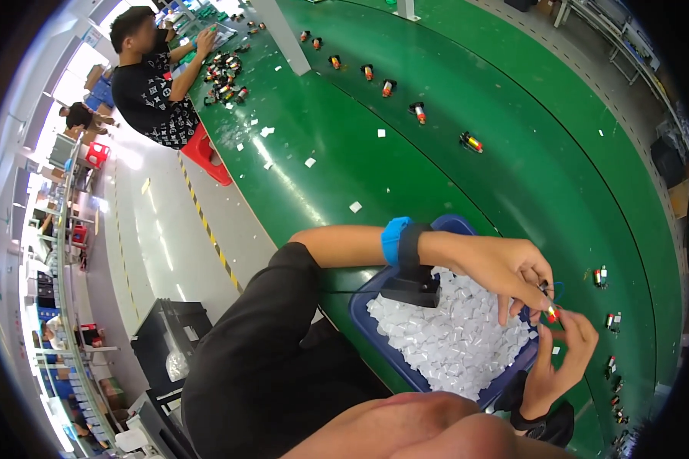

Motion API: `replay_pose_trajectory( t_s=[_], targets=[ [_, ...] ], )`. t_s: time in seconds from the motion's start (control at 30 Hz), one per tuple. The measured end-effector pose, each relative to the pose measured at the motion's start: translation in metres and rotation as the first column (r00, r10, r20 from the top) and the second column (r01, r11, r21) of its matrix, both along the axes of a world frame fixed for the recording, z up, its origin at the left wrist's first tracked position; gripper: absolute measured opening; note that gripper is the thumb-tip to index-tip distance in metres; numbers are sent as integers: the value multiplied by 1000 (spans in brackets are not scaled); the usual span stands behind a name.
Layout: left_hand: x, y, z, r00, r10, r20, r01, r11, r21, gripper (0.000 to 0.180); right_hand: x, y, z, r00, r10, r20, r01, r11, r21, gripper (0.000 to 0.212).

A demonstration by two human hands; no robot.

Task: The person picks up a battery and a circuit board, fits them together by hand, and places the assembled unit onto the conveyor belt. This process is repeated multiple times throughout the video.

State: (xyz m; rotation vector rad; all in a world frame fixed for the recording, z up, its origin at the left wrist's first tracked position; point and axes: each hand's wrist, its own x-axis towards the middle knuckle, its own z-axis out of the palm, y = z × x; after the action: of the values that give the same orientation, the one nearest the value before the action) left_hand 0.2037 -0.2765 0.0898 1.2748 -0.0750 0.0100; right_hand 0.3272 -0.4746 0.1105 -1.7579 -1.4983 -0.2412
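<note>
A small wired part (pixel 553 314), red and yellow with thin leads, is held between both hands over the right side of a blue tub (pixel 452 223). My left hand (pixel 513 269) reaches across from the left, its thumb and fingertips closed on the part's upper end. From below, my right hand (pixel 565 353) pinches the lower end between thumb and fingers. A blue wire loops out beside the fingertips. White paper-like pieces (pixel 444 336) fill the tub beneath my left hand. A black box-shaped device (pixel 412 291) hangs under my left wrist by a blue and black strap.
Similar wired parts (pixel 473 143) lie in a spaced row on the green table (pixel 321 153), with more at the right (pixel 601 277). White scraps dot its surface. A grey post (pixel 283 38) stands on the table. At the far left a co-worker (pixel 149 84) handles parts beside a pile (pixel 226 76).
</note>
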Motion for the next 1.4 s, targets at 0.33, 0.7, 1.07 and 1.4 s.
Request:
replay_pose_trajectory(
  t_s=[0.33,0.7,1.07,1.4],
  targets=[
    [2,-12,-3,998,-53,-35,51,996,-71,39,8,-4,3,986,136,96,-132,990,-47,27],
    [4,-5,-3,999,-40,-18,40,999,-15,39,8,1,4,983,152,107,-146,987,-60,28],
    [20,-7,-10,1000,10,26,-13,994,108,34,16,-8,-1,993,77,84,-64,987,-146,32],
    [96,119,-96,958,277,-71,-164,735,658,43,168,-4,-54,970,-145,-193,45,894,-446,24]
  ],
)
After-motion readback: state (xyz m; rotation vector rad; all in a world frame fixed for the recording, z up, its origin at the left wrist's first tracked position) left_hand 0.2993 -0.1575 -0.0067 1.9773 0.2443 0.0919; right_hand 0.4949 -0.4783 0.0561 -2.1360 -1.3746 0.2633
